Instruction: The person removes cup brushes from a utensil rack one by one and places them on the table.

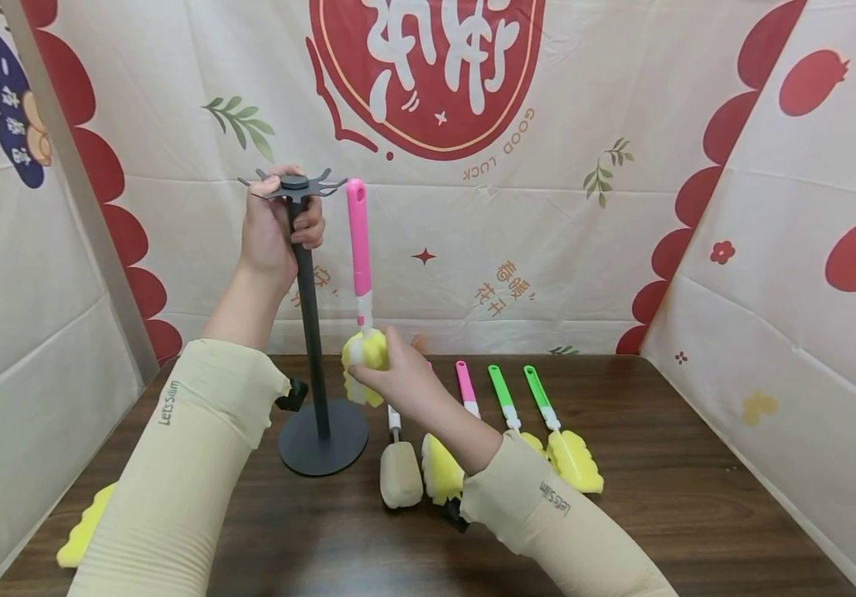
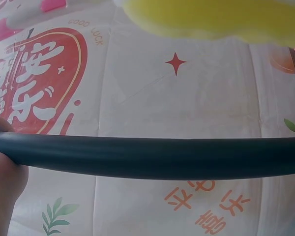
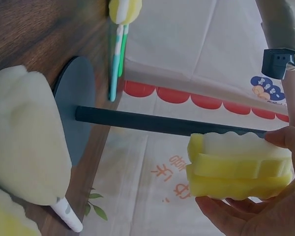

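A dark grey stand (image 1: pixel 310 307) with a round base and a hooked top ring stands upright on the table. My left hand (image 1: pixel 271 224) grips its pole just under the hooks; the left wrist view shows the pole (image 2: pixel 152 157) running out from the fingers. In my right hand (image 1: pixel 407 373) is a sponge brush (image 1: pixel 360 240), held by its yellow and white sponge head with the pink handle pointing up. The handle's end is right beside the hook ring. In the right wrist view the thumb and fingers pinch the layered sponge (image 3: pixel 241 169) from both sides.
To the right on the wooden table (image 1: pixel 667 464) lie a beige sponge brush (image 1: pixel 401 474), a pink-handled brush (image 1: pixel 467 385) and green-handled brushes (image 1: pixel 576 460). Another yellow sponge (image 1: pixel 88 526) lies at the left edge, partly behind my left sleeve. A printed cloth (image 1: pixel 443 249) hangs behind.
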Tool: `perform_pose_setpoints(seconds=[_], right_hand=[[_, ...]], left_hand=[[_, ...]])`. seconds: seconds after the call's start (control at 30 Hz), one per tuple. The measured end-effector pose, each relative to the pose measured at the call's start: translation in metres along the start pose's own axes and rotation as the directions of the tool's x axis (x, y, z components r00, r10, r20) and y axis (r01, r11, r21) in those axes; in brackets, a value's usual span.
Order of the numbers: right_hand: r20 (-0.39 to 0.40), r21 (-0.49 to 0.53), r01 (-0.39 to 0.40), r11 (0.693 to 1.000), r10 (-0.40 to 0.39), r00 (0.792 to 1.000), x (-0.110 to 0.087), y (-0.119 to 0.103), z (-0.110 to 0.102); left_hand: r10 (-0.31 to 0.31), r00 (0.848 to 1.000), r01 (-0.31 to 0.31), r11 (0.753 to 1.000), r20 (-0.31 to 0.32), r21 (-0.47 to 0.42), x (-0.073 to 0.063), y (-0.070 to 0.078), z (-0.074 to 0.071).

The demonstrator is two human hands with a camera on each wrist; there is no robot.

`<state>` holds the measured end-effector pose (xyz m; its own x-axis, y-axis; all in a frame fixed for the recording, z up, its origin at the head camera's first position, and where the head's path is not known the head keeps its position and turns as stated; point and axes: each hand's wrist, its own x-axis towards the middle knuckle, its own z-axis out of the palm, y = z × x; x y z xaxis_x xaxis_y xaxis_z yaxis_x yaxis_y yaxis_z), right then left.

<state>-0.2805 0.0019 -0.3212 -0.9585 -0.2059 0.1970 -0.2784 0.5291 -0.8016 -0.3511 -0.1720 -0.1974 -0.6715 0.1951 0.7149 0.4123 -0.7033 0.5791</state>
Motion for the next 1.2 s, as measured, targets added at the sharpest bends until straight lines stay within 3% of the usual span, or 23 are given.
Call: perform_pose_setpoints(seconds=[0.5,0.83,1.2], right_hand=[[-0.053,-0.052,-0.01,0.999,0.007,0.999,-0.005,0.01,-0.015],[-0.052,-0.009,-0.017,1.0,0.016,0.999,-0.011,0.015,-0.019],[-0.035,0.112,-0.025,0.993,0.029,0.999,-0.021,0.021,-0.029]], left_hand=[[-0.026,1.0,0.026,0.997,0.007,-0.067,0.003,-0.001,-0.001],[0.005,1.0,-0.004,1.0,0.015,-0.024,0.002,-0.002,-0.003],[0.035,0.999,-0.036,0.999,0.024,0.037,0.001,-0.003,-0.003]])
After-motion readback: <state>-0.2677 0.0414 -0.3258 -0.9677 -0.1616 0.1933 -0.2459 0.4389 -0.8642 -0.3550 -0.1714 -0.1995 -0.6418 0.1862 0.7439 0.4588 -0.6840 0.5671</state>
